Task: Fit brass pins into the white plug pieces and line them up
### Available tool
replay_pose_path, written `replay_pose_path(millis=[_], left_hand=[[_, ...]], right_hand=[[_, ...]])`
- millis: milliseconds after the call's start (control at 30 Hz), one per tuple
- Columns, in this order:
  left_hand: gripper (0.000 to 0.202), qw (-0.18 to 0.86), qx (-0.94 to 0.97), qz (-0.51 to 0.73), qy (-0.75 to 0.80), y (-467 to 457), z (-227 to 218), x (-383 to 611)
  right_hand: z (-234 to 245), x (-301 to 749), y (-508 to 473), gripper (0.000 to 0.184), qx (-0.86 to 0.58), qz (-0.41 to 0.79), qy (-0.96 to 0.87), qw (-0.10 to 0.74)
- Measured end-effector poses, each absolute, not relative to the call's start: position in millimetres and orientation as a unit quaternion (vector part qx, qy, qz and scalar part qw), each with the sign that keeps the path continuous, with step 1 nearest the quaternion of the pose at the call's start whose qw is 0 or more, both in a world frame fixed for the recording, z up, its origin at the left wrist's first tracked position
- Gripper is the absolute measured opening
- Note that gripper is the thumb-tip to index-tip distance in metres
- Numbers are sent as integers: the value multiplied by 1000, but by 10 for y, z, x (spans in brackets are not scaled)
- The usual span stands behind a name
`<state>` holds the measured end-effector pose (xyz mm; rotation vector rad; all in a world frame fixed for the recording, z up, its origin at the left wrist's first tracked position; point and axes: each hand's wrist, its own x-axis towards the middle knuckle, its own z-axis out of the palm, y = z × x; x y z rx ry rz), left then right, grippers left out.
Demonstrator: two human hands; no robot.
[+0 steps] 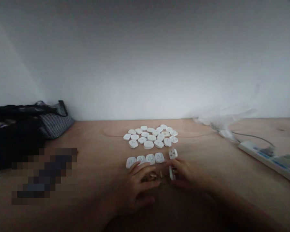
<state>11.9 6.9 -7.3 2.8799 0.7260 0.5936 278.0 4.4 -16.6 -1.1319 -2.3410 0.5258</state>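
- Directly in front of the cluster of white plastic plug shells [148, 137], a row of 4 matching shells [150, 159] is lying on the plywood tabletop [99, 135], and 1 more shell [173, 153] is sitting just beyond the row's right end.
- Just in front of the row, the left hand [135, 190] is resting with its fingers [142, 170] curved and partly spread. Small brass pins [152, 175] are lying beneath those fingers, but whether the hand has hold of any pin cannot be determined from this view.
- Just in front of the single shell, the right hand [183, 170] is closing its fingertips [174, 162] on a white shell turned edge-on [171, 173], which is standing between the 2 hands.
- Left of the cluster, a black bag [14, 135] and a striped bag [54, 122] are standing against the wall [145, 64].
- Nearer than those bags and left of the cluster, a pixelated patch [43, 175] is obscuring part of the tabletop, so its contents cannot be identified.
- Right of the cluster, a white power strip [268, 158] is lying on the tabletop with its cable [253, 135] running toward the wall, and a clear plastic bag [222, 125] is lying farther back.
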Motion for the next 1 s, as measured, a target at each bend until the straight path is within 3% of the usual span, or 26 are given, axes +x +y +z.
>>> replay_pose_path(millis=[167, 433, 600, 833, 1000], left_hand=[[41, 67, 960, 134, 238, -44, -39, 210], [35, 62, 942, 165, 285, 24, -151, 169], [30, 66, 941, 179, 280, 56, -157, 160], [21, 61, 928, 233, 285, 103, -142, 144], [14, 70, 907, 290, 298, 120, -118, 202]], right_hand=[[-191, 2773, 52, 51, -436, 222, -832, 262], [-197, 2779, 22, 57, -392, 195, -834, 334], [-266, 2786, 28, 62, -434, 225, -812, 320], [-228, 2799, 23, 47, -417, 250, -794, 365], [-226, 2759, 12, 48, -410, 254, -788, 383]])
